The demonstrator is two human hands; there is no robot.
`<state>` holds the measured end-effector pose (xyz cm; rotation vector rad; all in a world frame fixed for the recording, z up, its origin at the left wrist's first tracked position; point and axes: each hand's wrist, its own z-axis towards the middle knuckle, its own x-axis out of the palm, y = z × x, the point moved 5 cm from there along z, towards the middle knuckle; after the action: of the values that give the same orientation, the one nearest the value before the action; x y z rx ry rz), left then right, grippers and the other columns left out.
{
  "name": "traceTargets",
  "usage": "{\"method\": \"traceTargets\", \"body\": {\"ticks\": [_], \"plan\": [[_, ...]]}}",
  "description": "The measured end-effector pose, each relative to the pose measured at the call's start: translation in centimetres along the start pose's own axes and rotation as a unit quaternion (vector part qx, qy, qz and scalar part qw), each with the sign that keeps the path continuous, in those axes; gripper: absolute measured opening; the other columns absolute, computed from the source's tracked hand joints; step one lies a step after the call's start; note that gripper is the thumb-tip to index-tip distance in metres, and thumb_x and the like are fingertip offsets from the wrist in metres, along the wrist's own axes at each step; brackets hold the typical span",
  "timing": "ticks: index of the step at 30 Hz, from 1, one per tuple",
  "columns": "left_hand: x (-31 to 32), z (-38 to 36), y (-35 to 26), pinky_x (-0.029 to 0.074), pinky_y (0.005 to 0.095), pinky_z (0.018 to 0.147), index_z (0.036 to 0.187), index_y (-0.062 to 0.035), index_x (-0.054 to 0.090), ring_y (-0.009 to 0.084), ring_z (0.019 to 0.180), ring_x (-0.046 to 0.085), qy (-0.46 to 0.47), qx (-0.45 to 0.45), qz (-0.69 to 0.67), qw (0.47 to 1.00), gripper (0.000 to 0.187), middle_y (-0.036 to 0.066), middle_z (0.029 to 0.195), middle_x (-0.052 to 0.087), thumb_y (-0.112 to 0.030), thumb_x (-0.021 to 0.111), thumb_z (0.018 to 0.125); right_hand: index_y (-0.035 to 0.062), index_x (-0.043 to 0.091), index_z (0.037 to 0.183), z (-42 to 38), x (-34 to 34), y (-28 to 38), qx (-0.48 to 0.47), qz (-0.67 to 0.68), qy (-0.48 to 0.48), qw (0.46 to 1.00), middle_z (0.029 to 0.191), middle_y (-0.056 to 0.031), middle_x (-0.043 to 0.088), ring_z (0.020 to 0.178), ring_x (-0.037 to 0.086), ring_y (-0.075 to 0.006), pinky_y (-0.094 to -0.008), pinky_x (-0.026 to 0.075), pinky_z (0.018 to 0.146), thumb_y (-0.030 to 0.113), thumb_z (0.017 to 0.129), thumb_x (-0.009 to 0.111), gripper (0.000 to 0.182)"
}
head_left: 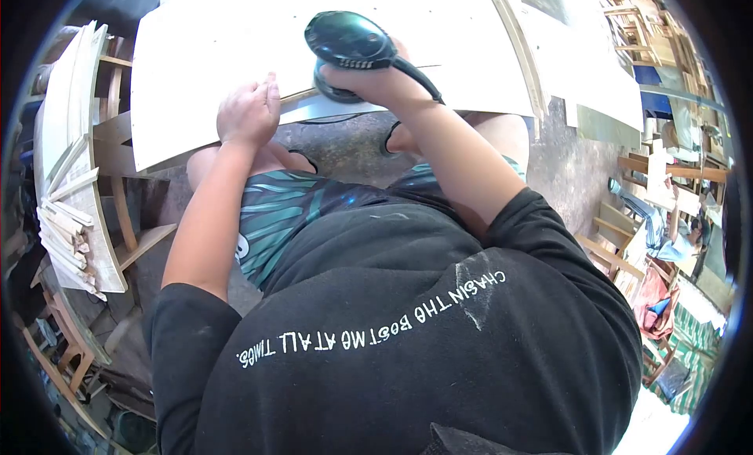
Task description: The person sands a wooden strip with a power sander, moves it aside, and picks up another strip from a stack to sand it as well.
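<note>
A handheld power sander (351, 41) with a dark green, glossy top and a black cord is in my right hand (376, 85), over the near part of a white board (188, 86). My fingers wrap round its body below the top. To its left, my left hand (249, 112) is closed at the near edge of the board, beside a thin wooden strip (302, 93). The fingers are curled and partly hidden, and whether they grip the strip or the board's edge cannot be made out.
Wooden strips (67, 239) lie on stacked boards at the left. A long wooden rail (522, 51) runs along the white surface's right side. Another person (681, 239) is at the far right among wooden frames and cloths. My legs are under the board's near edge.
</note>
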<state>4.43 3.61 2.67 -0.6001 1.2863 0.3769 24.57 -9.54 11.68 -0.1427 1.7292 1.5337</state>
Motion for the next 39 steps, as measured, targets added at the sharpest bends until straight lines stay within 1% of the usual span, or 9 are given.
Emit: {"method": "traceTargets", "body": {"ticks": [5,9,12,16,20,28,32,35,39], "plan": [[0.0,0.0,0.0,0.060,0.0518,0.082,0.128,-0.0204,0.076,0.0384,0.091,0.074,0.023,-0.019,-0.003,1.000,0.041,0.013,0.110,0.077,-0.038,0.047,0.106,0.0101,0.076,0.107,0.3,-0.3,0.8,0.050,0.086,0.051,0.994,0.100,-0.0118,0.079,0.093,0.075,-0.0241,-0.0382,0.058,0.086,0.031,0.081,0.079,0.033],[0.3,-0.2,0.1,0.060,0.0521,0.080,0.128,-0.0203,0.077,0.0387,0.088,0.074,0.010,-0.005,-0.007,1.000,0.041,0.012,0.108,0.077,-0.038,0.047,0.106,0.0092,0.076,0.111,0.4,-2.5,0.1,0.089,0.041,0.072,0.993,0.101,-0.0124,0.079,0.094,0.076,-0.0229,-0.0374,0.059,0.089,0.033,0.080,0.081,0.039],[0.4,0.1,0.0,0.060,0.0518,0.080,0.128,-0.0206,0.077,0.0383,0.087,0.074,-0.004,0.005,0.004,1.000,0.041,0.012,0.107,0.077,-0.038,0.047,0.106,0.0097,0.076,0.110,0.5,-1.3,1.1,0.040,0.015,0.061,0.997,0.100,-0.0128,0.079,0.093,0.076,-0.0249,-0.0388,0.059,0.087,0.033,0.079,0.081,0.039],[0.3,-0.1,0.1,0.060,0.0515,0.080,0.129,-0.0215,0.076,0.0376,0.088,0.074,0.002,-0.005,0.013,1.000,0.041,0.011,0.105,0.077,-0.039,0.047,0.106,0.0100,0.076,0.104,0.9,1.0,1.8,-0.110,-0.015,0.024,0.994,0.096,-0.0126,0.079,0.091,0.076,-0.0276,-0.0392,0.059,0.084,0.033,0.080,0.079,0.034],[0.3,-0.1,0.1,0.060,0.0510,0.080,0.130,-0.0225,0.076,0.0370,0.089,0.074,0.008,-0.006,0.010,1.000,0.041,0.011,0.104,0.077,-0.039,0.046,0.106,0.0103,0.077,0.109,0.2,-0.9,1.3,0.026,0.012,0.082,0.996,0.100,-0.0127,0.079,0.093,0.075,-0.0276,-0.0387,0.059,0.087,0.036,0.080,0.080,0.039],[0.3,-0.1,0.1,0.057,0.0482,0.087,0.133,-0.0238,0.075,0.0317,0.097,0.073,0.032,-0.022,0.016,0.999,0.043,0.007,0.105,0.077,-0.040,0.045,0.107,0.0107,0.076,0.107,0.0,1.5,2.0,-0.062,-0.002,0.055,0.997,0.098,-0.0125,0.079,0.092,0.075,-0.0285,-0.0397,0.059,0.087,0.034,0.080,0.080,0.036],[0.1,-0.1,-0.1,0.058,0.0478,0.086,0.134,-0.0244,0.074,0.0313,0.096,0.073,0.048,-0.034,0.021,0.998,0.043,0.007,0.104,0.077,-0.040,0.045,0.107,0.0101,0.076,0.107,0.1,0.2,1.9,0.025,0.028,0.068,0.997,0.096,-0.0118,0.078,0.091,0.075,-0.0262,-0.0388,0.059,0.086,0.032,0.080,0.080,0.035],[0.1,-0.2,-0.1,0.058,0.0483,0.087,0.133,-0.0250,0.075,0.0319,0.096,0.072,0.025,-0.021,0.015,0.999,0.042,0.007,0.104,0.077,-0.040,0.046,0.106,0.0093,0.077,0.107,0.0,-0.6,1.4,0.041,0.033,0.066,0.996,0.098,-0.0102,0.080,0.091,0.075,-0.0223,-0.0381,0.059,0.085,0.032,0.080,0.080,0.035],[0.2,-0.1,0.0,0.057,0.0491,0.087,0.132,-0.0252,0.075,0.0326,0.097,0.072,0.022,-0.019,0.013,0.999,0.041,0.008,0.103,0.077,-0.039,0.046,0.106,0.0095,0.077,0.106,0.4,1.4,1.8,0.004,0.044,0.068,0.997,0.096,-0.0122,0.079,0.091,0.075,-0.0256,-0.0392,0.059,0.085,0.031,0.079,0.080,0.035]]}}
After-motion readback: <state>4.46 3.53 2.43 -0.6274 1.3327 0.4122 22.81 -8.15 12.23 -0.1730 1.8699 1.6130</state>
